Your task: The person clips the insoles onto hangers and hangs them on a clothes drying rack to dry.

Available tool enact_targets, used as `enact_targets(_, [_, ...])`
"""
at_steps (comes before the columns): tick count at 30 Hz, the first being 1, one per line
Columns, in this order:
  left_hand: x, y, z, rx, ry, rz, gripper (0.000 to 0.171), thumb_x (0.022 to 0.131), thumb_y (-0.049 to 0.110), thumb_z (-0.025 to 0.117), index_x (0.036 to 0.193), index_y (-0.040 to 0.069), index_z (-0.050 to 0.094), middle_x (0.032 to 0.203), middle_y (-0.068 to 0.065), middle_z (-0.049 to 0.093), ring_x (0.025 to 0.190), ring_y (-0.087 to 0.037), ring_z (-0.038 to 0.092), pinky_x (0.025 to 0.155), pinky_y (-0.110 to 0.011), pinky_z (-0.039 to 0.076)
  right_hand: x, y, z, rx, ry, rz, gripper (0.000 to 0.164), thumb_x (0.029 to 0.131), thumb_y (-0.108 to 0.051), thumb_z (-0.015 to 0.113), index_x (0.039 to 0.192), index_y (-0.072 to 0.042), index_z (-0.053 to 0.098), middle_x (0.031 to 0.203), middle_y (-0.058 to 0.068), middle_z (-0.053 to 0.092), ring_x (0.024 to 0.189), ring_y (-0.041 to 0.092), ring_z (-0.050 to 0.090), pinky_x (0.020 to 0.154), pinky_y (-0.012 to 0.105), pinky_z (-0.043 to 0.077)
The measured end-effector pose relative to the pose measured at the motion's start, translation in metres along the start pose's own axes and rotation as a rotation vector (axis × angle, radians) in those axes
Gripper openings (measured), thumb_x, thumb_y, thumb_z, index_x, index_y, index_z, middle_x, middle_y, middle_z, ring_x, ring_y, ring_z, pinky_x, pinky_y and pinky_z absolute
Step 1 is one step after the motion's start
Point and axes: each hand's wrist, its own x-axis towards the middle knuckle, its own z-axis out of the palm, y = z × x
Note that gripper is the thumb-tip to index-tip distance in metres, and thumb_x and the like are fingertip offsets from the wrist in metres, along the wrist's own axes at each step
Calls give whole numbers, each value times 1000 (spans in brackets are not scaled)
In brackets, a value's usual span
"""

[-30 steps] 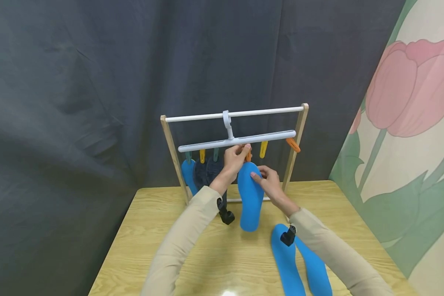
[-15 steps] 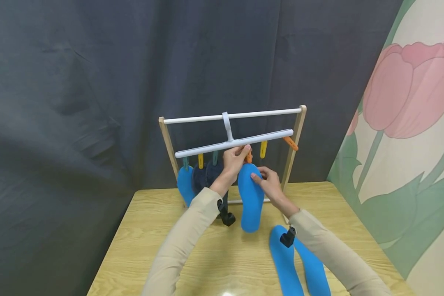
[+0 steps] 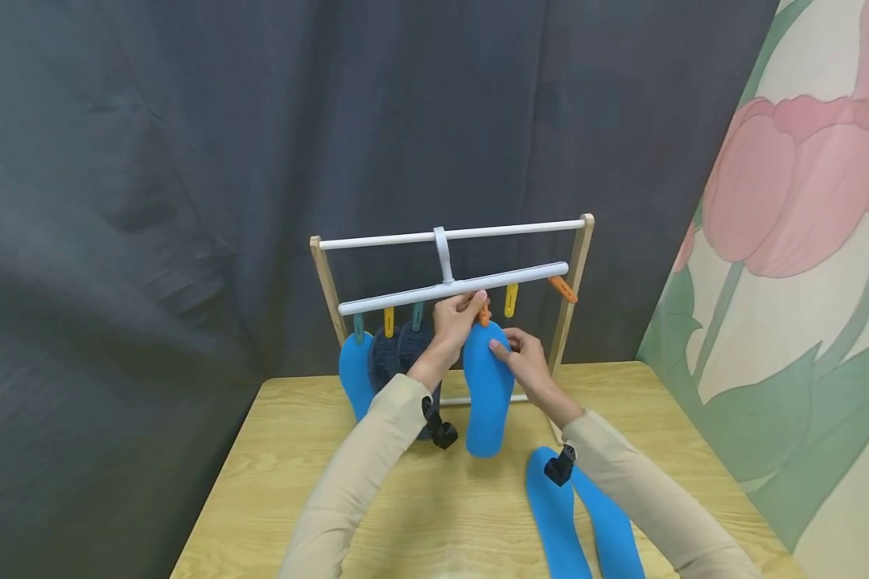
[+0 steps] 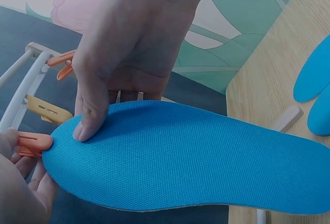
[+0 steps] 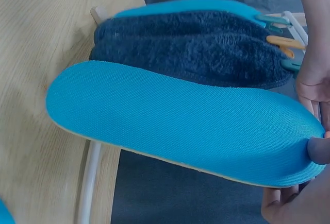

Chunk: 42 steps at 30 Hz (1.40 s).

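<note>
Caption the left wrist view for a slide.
The right hand pinches a blue insole near one end, where the left hand holds an orange clip.

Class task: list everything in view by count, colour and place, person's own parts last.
Table: one, pale wood, below
Rack: one, wood and white, on table
Hanger: one, pale grey, on rack
Clips: two teal, two yellow, two orange, along hanger
Held insole: one, blue, centre
Hanging insole: one, blue, hanger's left end
Loose insoles: two, blue, table's right side
Fuzzy insoles: two, dark, hanger's left half
Curtain: one, dark grey, behind
Tulip mural: one, pink-green, right wall
Sleeves: two, beige, bottom
Wrist cameras: two, black, at wrists
Left hand: one, pinching orange clip
Right hand: one, gripping held insole
</note>
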Motion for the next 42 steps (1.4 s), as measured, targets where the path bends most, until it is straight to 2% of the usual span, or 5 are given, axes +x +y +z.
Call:
enact_targets(12, [5, -2, 1, -29, -39, 16, 31, 98, 26, 65, 108, -2, 73, 103, -19, 70, 88, -20, 69, 85, -27, 58, 1, 0, -1, 33, 20, 4, 28, 100, -9, 60, 120, 10, 61, 104, 25, 67, 93, 30, 65, 82, 38, 55])
enact_targets(19, [4, -3, 1, -47, -47, 14, 30, 98, 26, 64, 105, -2, 73, 105, -26, 67, 87, -23, 69, 86, -27, 57, -10, -22, -3, 50, 0, 9, 25, 99, -2, 59, 117, 15, 60, 102, 29, 66, 91, 33, 65, 80, 41, 55])
enact_targets(26, [5, -2, 1, -53, -56, 47, 30, 98, 25, 64, 104, -3, 73, 101, -28, 67, 85, -27, 70, 85, -29, 58, -6, -16, -4, 58, 8, 14, 26, 98, -5, 61, 118, 12, 62, 101, 25, 68, 86, 22, 65, 76, 31, 55])
enact_targets(32, [5, -3, -1, -16, -64, 47, 30, 98, 27, 64, 101, -1, 74, 87, -12, 70, 81, -20, 69, 83, -30, 59, -12, -29, -3, 44, -7, -10, 27, 99, -1, 58, 119, 16, 59, 103, 30, 65, 90, 33, 65, 79, 39, 56])
enact_targets(42, [4, -2, -1, 22, -47, 54, 32, 96, 31, 66, 102, 1, 76, 93, -10, 72, 87, -19, 67, 80, -30, 58, 1, -9, -1, 36, 15, -26, 28, 99, -10, 61, 121, 8, 62, 101, 22, 67, 83, 19, 63, 78, 35, 55])
